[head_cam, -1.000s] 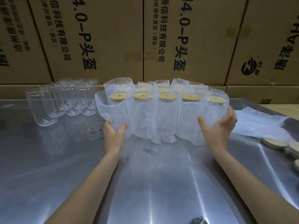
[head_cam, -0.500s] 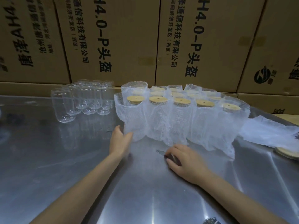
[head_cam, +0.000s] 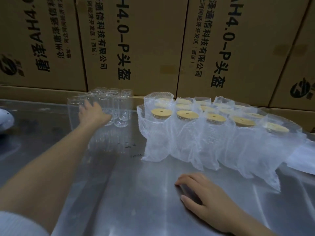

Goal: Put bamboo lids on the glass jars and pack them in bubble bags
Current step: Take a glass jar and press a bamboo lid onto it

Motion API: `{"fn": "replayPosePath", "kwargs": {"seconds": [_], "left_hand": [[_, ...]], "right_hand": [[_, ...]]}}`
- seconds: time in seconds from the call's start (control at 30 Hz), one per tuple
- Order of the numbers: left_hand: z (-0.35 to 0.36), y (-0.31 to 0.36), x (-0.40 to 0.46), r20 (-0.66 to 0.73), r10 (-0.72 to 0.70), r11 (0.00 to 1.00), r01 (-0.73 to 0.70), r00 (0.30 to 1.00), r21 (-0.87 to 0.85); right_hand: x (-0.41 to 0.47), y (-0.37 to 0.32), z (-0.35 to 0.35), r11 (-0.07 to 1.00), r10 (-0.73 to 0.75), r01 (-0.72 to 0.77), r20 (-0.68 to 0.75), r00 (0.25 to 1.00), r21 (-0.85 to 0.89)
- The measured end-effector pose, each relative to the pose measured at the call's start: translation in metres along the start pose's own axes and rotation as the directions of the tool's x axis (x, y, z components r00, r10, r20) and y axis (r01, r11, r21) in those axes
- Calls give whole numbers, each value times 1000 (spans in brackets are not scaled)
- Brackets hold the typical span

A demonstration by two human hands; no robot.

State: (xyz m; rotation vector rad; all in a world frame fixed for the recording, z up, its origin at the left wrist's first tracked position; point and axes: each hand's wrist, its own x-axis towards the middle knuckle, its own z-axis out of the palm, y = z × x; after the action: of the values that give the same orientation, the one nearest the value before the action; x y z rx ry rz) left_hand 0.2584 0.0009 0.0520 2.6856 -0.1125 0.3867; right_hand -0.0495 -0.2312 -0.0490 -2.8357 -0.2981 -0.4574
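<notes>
Several bare glass jars stand clustered at the back left of the steel table. My left hand stretches out to them, fingers spread and blurred, right at the front jars; a grip is not visible. To the right stands a block of jars packed in bubble bags, each topped with a round bamboo lid. My right hand rests flat on the table in front of that block, holding nothing.
A wall of printed cardboard boxes closes off the back of the table. Loose bubble bags lie at the right edge. A white object sits at the far left edge.
My left hand left the packed block and reached left to the bare jars. My right hand stays on the table. The view has turned left.
</notes>
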Motion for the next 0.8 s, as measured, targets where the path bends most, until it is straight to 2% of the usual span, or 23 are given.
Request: {"fn": "replayPosePath", "kwargs": {"seconds": [0.23,0.43,0.63,0.8], "left_hand": [[-12,-15,33,-63,37,978,-23,997,208],[-5,-38,34,-10,26,942,-21,1000,334],[-3,-44,20,-128,215,870,-130,968,475],[18,-50,-16,-63,420,789,-329,906,519]], "right_hand": [[3,1,-1,1000,9,-9,35,999,1],[3,3,0,1000,14,-14,39,999,4],[2,0,-1,999,30,-31,45,999,18],[1,-2,-3,999,46,-47,52,998,17]]}}
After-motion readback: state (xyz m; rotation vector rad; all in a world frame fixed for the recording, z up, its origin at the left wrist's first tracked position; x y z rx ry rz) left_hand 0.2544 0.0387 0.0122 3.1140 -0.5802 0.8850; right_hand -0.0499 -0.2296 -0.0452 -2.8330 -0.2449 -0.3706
